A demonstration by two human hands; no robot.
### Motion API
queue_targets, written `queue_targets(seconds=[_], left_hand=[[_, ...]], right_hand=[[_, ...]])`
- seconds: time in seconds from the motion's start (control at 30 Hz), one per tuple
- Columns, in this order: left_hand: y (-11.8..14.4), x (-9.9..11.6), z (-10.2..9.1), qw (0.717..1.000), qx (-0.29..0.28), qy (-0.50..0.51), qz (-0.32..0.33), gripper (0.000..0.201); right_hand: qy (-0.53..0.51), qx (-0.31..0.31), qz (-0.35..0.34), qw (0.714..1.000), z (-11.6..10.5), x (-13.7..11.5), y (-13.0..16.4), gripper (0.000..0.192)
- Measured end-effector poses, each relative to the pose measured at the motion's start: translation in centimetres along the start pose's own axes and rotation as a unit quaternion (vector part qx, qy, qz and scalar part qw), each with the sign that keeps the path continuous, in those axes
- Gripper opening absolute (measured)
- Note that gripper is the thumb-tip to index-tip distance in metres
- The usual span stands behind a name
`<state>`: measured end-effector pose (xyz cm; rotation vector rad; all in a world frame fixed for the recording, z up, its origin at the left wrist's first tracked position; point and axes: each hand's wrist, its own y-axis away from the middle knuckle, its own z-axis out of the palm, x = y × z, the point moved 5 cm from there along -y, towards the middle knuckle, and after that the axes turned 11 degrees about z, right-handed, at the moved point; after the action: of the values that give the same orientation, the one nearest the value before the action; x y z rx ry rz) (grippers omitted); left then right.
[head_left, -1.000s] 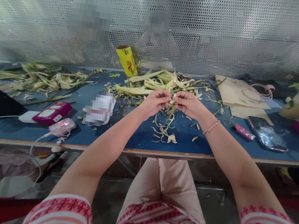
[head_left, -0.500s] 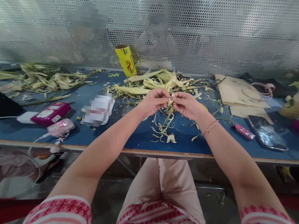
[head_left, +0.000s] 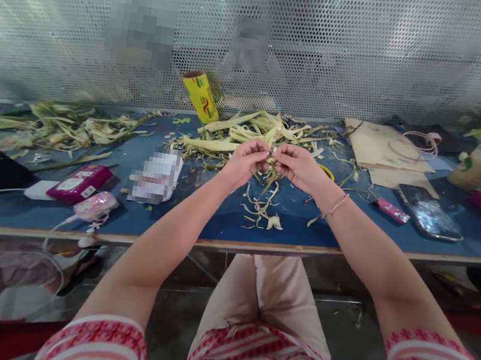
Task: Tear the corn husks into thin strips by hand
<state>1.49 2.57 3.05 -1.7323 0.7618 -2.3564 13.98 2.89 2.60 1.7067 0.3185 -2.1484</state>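
The person's left hand (head_left: pixel 247 161) and right hand (head_left: pixel 298 168) met fingertip to fingertip over the blue table (head_left: pixel 225 220), both pinched on a small pale leaf strip (head_left: pixel 270 175) that hung down between them, just in front of the heap of green husks (head_left: pixel 248 134). Curled trimmings (head_left: pixel 263 211) lay below; a phone (head_left: pixel 429 212) lay well apart to the right.

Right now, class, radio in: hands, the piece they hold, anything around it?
Left hand and right hand pinch one small pale husk piece. Held above husk scraps. Husk pile just behind.
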Motion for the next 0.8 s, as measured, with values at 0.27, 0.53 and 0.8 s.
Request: queue_targets(seconds=[0.27,0.53,0.8], left_hand=[[-0.2,0.2,-0.5,0.996,-0.015,-0.057,0.073,0.012],[-0.7,-0.2,-1.2,0.988,-0.024,-0.111,0.1,0.02],[-0.9,0.0,-1.7,0.991,0.037,-0.113,0.067,0.028]], right_hand=[[0.004,0.017,-0.007,1.0,0.0,-0.1,0.0,0.021],[0.027,0.036,-0.033,0.998,-0.4,-0.1,-0.2,0.026],[0.028,0.062,-0.059,0.996,-0.7,0.1,-0.4,0.023]])
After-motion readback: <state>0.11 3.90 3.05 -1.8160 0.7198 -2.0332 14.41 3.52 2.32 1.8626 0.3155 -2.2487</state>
